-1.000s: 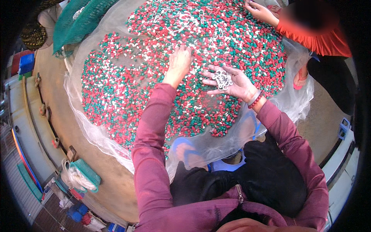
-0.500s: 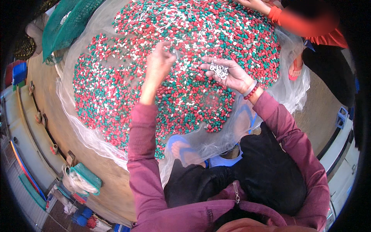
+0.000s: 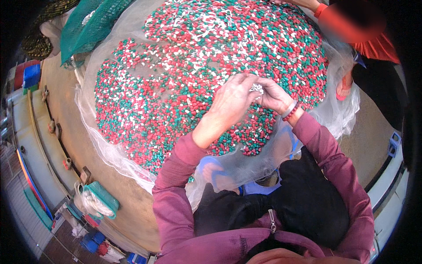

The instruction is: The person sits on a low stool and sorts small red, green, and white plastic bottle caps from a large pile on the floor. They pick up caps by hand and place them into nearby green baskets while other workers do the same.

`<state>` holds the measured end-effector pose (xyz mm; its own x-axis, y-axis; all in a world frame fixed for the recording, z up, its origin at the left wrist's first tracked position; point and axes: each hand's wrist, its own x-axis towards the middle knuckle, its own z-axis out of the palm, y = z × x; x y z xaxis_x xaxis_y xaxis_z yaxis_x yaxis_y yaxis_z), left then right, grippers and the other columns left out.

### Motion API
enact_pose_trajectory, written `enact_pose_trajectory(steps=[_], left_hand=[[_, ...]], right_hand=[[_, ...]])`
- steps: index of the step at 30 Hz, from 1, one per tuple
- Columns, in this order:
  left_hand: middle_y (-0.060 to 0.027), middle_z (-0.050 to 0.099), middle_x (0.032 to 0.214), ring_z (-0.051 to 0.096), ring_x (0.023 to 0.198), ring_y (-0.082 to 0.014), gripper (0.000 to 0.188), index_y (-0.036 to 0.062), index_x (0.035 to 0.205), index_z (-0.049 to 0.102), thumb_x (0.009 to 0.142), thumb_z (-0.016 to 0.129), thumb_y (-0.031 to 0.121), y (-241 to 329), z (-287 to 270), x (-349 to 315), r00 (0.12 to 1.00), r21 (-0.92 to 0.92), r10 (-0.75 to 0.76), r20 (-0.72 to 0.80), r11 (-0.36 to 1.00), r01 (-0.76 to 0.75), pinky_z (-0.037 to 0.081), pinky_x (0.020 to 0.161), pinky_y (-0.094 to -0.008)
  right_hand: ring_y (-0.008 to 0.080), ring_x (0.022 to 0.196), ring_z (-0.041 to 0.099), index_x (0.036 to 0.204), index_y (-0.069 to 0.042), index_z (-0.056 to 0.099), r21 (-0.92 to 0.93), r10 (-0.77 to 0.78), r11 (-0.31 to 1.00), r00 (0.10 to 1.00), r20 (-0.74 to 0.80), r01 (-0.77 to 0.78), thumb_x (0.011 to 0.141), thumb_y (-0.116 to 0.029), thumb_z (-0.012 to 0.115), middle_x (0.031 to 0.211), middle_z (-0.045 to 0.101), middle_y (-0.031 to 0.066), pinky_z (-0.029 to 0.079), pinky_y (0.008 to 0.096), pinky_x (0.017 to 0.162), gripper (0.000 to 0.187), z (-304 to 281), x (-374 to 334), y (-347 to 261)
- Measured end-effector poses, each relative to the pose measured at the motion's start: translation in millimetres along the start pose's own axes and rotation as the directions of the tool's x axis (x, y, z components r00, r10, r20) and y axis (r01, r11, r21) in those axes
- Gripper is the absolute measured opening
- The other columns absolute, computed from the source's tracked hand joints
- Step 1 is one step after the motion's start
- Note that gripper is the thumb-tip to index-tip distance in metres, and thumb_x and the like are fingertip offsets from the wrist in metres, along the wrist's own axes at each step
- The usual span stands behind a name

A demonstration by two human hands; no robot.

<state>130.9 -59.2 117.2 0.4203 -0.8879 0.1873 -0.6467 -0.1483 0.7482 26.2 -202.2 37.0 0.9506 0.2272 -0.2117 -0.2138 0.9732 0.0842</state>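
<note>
My right hand (image 3: 278,97) cups a small clump of white plastic pieces (image 3: 256,89) in its curled fingers. Against it rests my left hand (image 3: 231,97), fingers bent together over the clump; its fingertips are partly hidden, and I cannot make out what they pinch. Both hands are above a wide spread of small red, green and white pieces (image 3: 176,114). These lie on a sheer white mesh sheet (image 3: 90,125). White looped or hooked strips (image 3: 206,24) lie among the pieces on the far side.
A co-worker's red sleeve (image 3: 347,24) and hand (image 3: 307,3) reach in at the far right. Green netting (image 3: 88,31) is bunched at the far left. A teal basket (image 3: 105,200) with white bags stands on the floor at left. The sheet's near edge lies over my feet.
My left hand has moved right and nearer, from above the pieces to my right hand, which has turned and curled its fingers more. The view has shifted slightly.
</note>
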Motion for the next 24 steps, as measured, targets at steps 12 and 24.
enact_pose_trajectory(steps=[12,24], left_hand=[[-0.0175,0.061,0.104,0.057,0.102,-0.0346,0.032,0.005,0.111,0.062,0.084,0.066,0.021,-178.5,-19.2,2.1,0.94,0.551,-0.325,-0.109,0.767,0.329,0.049,0.084,-0.0446],[-0.016,0.06,0.102,0.057,0.099,-0.0349,0.025,0.0133,0.108,0.068,0.087,0.056,0.018,-161.6,-32.1,-21.1,0.938,0.635,-0.306,-0.162,0.695,0.337,0.049,0.084,-0.0439]], right_hand=[[0.0179,0.08,0.068,0.135,0.001,0.042,-0.408,-0.041,0.909,0.954,-0.296,-0.088,0.093,-0.014,0.057,0.107,0.065,0.0121,0.057,0.0218,0.061,0.047,22.2,-13.1,-10.3],[0.0317,0.092,0.066,0.119,0.003,0.054,-0.227,0.066,0.967,0.977,-0.203,-0.112,0.099,-0.03,0.048,0.11,0.063,0.0208,0.059,0.0402,0.075,0.039,13.4,-14.0,-2.1]])
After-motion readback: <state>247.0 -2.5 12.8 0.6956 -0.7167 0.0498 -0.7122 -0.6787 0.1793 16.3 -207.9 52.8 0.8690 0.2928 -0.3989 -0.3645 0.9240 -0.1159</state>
